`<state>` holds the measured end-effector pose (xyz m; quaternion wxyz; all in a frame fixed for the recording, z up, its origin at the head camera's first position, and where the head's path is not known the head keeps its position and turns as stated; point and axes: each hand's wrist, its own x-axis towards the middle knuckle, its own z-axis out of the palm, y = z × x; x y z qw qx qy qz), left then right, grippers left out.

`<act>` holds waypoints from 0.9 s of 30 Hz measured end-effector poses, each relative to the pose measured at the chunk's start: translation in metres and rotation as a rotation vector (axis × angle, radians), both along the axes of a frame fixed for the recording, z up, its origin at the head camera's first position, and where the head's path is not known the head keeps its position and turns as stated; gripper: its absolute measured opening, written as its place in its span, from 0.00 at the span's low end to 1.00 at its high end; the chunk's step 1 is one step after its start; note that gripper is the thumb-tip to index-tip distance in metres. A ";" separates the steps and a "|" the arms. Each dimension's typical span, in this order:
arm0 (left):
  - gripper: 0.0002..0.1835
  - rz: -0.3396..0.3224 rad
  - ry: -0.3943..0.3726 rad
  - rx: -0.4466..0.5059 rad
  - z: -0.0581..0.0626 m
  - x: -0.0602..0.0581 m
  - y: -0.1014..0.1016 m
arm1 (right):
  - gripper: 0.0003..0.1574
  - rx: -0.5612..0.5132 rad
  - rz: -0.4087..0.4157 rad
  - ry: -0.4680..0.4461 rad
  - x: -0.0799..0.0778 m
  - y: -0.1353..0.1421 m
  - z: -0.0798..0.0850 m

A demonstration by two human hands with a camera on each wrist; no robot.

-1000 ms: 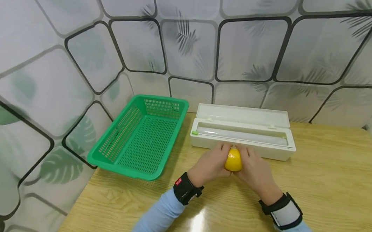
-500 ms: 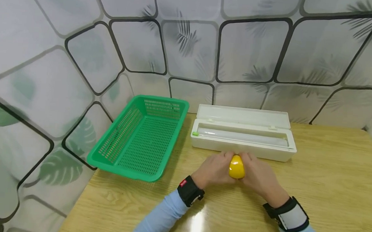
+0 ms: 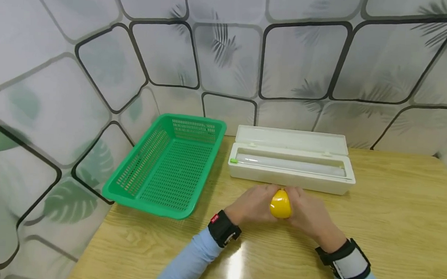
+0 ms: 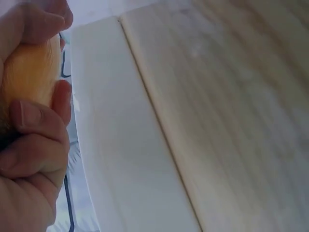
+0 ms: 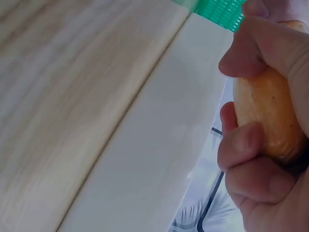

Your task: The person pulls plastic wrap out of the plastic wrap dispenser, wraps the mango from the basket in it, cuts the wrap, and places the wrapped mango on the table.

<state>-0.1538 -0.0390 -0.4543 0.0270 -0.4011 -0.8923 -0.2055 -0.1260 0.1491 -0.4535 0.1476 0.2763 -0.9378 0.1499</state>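
A glossy yellow-orange fruit (image 3: 280,205) is held between the two hands above the table; its exact kind is not plain. Clear film with fine wrinkles seems to cover its skin (image 5: 268,111) in the right wrist view. The left hand (image 3: 256,204) grips it from the left, fingers curled around its side (image 4: 31,77). From the right, the right hand (image 3: 310,213) grips it too, thumb on top and fingers bent below. Just beyond the hands stands a long white cling film dispenser (image 3: 289,179), lid (image 3: 291,139) raised, a film roll (image 3: 294,164) inside.
To the left, a green perforated plastic basket (image 3: 168,174) stands on the wooden table (image 3: 401,224). A small light-green slider (image 3: 234,160) sits at the dispenser's left end. A patterned wall covering (image 3: 228,51) rises behind the table and along its left side.
Both hands have drawn slightly back from the dispenser, towards the person, with the fruit between them. The fruit's visible shape has shifted a little in the grip. Basket and dispenser stay put.
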 end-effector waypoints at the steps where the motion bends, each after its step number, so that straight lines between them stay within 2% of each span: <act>1: 0.29 -0.012 -0.005 0.003 0.001 0.000 -0.001 | 0.37 0.004 0.004 -0.012 0.000 0.000 0.000; 5: 0.31 -0.055 -0.014 0.026 0.008 -0.003 -0.004 | 0.37 0.006 0.012 -0.030 0.001 0.000 0.004; 8: 0.35 -0.050 0.006 0.020 0.016 -0.004 -0.008 | 0.44 -0.020 0.024 -0.022 -0.001 -0.001 0.011; 13: 0.41 0.034 0.032 -0.035 0.022 -0.007 -0.013 | 0.59 -0.081 0.058 -0.078 -0.004 -0.001 0.019; 16: 0.43 0.082 0.064 -0.035 0.022 -0.010 -0.015 | 0.62 -0.130 0.094 -0.107 -0.007 0.002 0.020; 19: 0.40 0.109 0.113 -0.008 0.023 -0.011 -0.019 | 0.61 -0.185 0.125 -0.105 -0.009 0.006 0.021; 24: 0.39 0.152 0.180 0.031 0.024 -0.012 -0.023 | 0.50 -0.236 0.144 -0.087 -0.011 0.015 0.023; 27: 0.41 0.166 0.183 0.038 0.027 -0.011 -0.024 | 0.46 -0.256 0.156 -0.069 -0.012 0.017 0.023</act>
